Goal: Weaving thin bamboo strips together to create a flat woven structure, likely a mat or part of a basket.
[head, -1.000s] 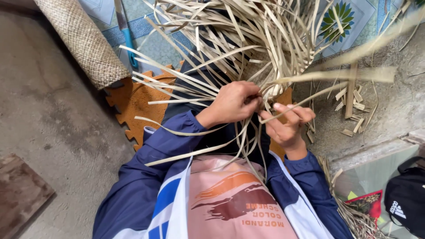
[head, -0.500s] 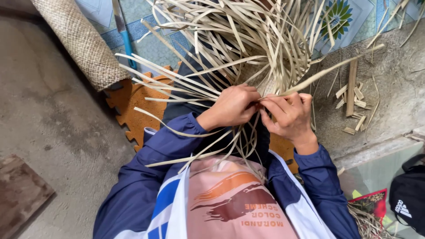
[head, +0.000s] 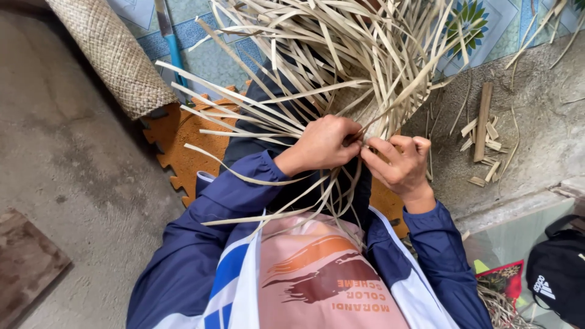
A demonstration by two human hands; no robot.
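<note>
Above the person's lap, near the middle of the floor, both hands meet at the edge of a half-woven piece of pale strips (head: 341, 67). The left hand (head: 323, 145) is closed tight around a bunch of the strips, its knuckles turned up. The right hand (head: 402, 164) pinches one strip between thumb and bent fingers, and it touches the left hand. Loose strip ends spread out in all directions and some hang down over the blue sleeves.

Under the work lies an orange foam mat (head: 189, 140) with toothed edges, partly covered by the person's dark trousers. At the far left of the floor a rolled woven mat (head: 113, 55) lies on the concrete, cut off by the top edge. Beside it a blue-handled tool (head: 173, 49) rests on the patterned tiles, and its upper end is out of view. At the right side, short cut pieces of wood (head: 484, 134) are scattered on the concrete. A black bag (head: 557, 274) sits at the near right corner, cut off by the frame. The woven part itself is mostly hidden behind the strips, so its shape is hard to make out.
</note>
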